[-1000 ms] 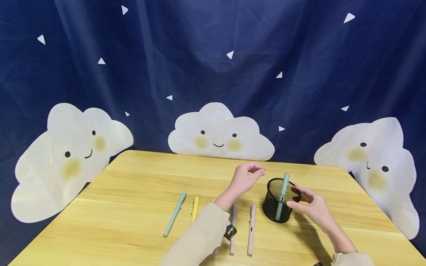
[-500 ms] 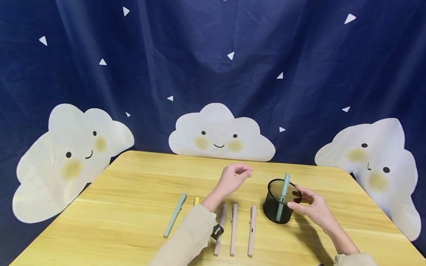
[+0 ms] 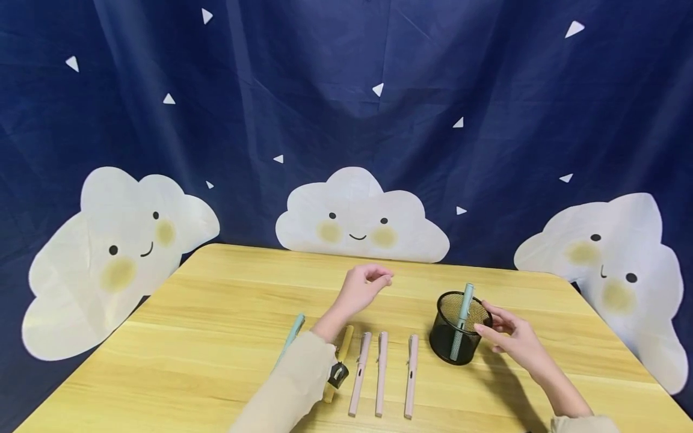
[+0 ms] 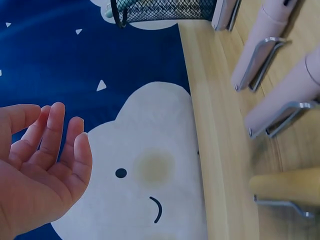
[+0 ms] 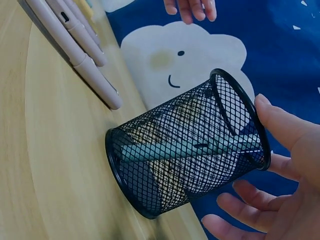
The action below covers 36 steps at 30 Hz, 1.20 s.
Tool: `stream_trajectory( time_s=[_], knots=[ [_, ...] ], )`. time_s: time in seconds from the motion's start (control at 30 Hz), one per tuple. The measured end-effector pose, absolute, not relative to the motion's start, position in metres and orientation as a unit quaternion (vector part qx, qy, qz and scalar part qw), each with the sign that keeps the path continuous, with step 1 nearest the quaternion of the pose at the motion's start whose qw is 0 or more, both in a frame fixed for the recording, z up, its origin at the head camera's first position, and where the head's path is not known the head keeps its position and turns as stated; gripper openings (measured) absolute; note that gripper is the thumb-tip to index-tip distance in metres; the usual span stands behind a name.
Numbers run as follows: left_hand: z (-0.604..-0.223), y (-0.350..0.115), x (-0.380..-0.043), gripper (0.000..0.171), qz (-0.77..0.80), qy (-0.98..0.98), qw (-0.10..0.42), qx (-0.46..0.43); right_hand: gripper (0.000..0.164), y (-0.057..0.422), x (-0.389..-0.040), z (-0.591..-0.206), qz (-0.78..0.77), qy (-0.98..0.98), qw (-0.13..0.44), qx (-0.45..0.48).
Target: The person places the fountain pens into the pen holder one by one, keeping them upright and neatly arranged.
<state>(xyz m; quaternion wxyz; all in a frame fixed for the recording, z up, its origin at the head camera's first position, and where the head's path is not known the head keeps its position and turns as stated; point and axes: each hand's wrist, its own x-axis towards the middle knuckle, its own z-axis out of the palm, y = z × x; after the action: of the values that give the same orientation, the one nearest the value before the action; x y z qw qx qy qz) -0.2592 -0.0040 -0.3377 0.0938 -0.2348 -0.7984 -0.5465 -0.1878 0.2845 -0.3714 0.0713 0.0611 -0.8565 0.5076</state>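
Mesh pen cup (image 3: 443,346), black, upright on desk (image 3: 216,300); one green pen (image 3: 467,297) inside.
Right hand (image 3: 514,340) grips its rim; left hand (image 3: 361,287), fingers loosely curved, empty, hovers to its left; light, steady rim pressure should best prevent tipping.

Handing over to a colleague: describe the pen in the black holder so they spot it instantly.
On the wooden table stands a black mesh holder, right of the pink pens. Inside it leans the teal pen, the only one not lying flat.
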Motion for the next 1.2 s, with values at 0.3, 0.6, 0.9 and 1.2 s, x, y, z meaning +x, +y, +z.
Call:
stream_trajectory(
  time_s=[0.3,0.6,0.9,1.2],
  knots=[
    [-0.337,-0.016,-0.260,0.011,-0.546,-0.798,0.102,-0.234,0.062,0.282,-0.187,-0.364,0.517,-0.853,0.042,0.055],
    [-0.333,-0.029,-0.260,0.012,-0.555,-0.795,0.102,-0.222,0.063,0.295,-0.197,-0.383,0.576,-0.812,0.018,0.089],
    [-0.325,-0.041,-0.249,0.012,-0.563,-0.792,0.105,-0.212,0.067,0.290,-0.191,-0.374,0.626,-0.778,-0.014,0.053],
    [-0.339,-0.053,-0.261,0.013,-0.575,-0.790,0.101,-0.189,0.071,0.290,-0.190,-0.371,0.613,-0.788,-0.020,0.047]
  ],
)
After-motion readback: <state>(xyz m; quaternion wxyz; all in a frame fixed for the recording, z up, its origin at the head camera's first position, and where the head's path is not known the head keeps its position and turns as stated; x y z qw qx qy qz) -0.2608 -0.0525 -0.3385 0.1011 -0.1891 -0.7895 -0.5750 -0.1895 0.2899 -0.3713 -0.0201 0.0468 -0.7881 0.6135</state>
